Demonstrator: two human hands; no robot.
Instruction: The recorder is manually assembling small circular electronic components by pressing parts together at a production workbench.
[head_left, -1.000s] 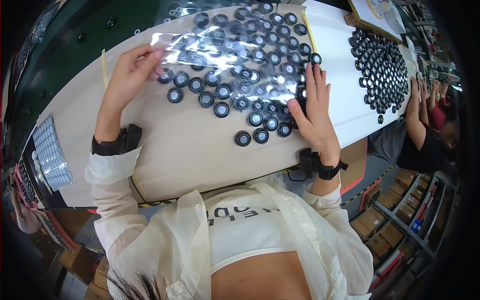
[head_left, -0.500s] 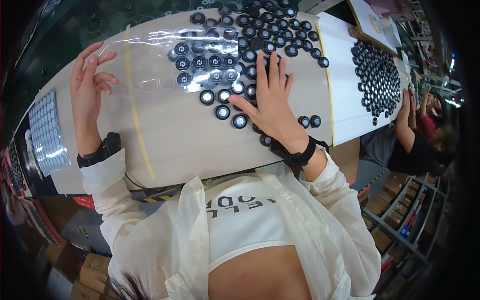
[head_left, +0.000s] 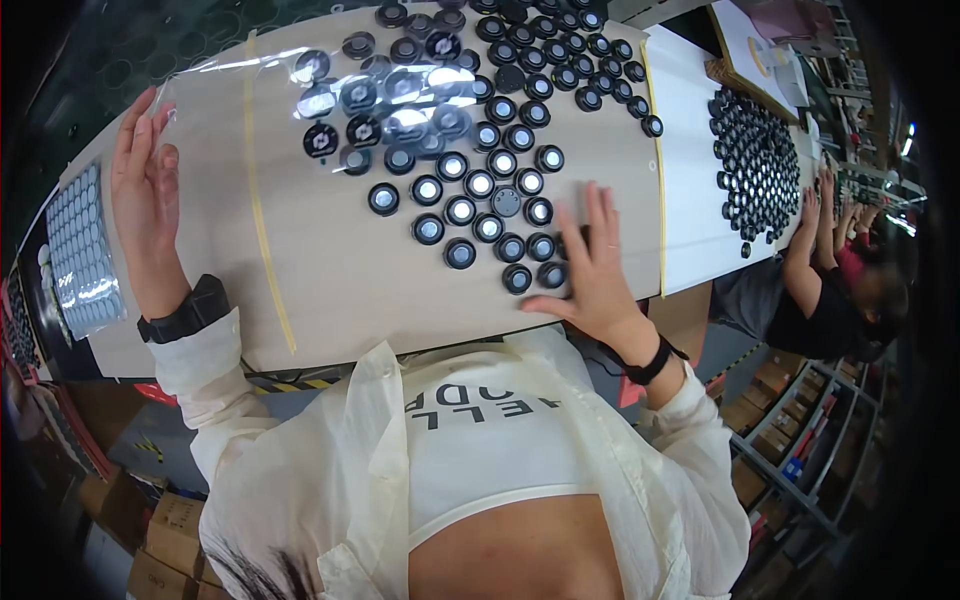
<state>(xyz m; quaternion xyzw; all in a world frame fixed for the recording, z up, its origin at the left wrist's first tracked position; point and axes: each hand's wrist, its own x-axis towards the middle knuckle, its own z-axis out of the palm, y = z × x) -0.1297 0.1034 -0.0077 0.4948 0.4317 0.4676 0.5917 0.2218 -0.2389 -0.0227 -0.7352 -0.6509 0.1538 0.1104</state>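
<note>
My left hand [head_left: 145, 190] is at the left of the table, fingers up and drawn together at the edge of a clear plastic sheet [head_left: 232, 85]. The sheet stretches from there to the right over several black round caps, which show through it with glare and blur. Uncovered black caps [head_left: 480, 183] with pale round centres lie loosely spread to its right and nearer me. One dark cap [head_left: 506, 201] among them shows a plain face. My right hand [head_left: 597, 275], a little blurred, is spread low over the caps' right side, its fingers partly hiding a cap.
A sheet of pale round pieces [head_left: 85, 255] lies at the far left. Yellow tape strips [head_left: 262, 190] cross the beige table [head_left: 215, 240]. More black caps [head_left: 755, 165] cover a white surface at right, where another person [head_left: 825, 300] sits. A shallow box [head_left: 745, 50] stands behind.
My right hand has moved right and toward me, and caps now lie spread nearer me. My left hand has shifted left, and the clear sheet has moved left and looks blurrier over the caps.
</note>
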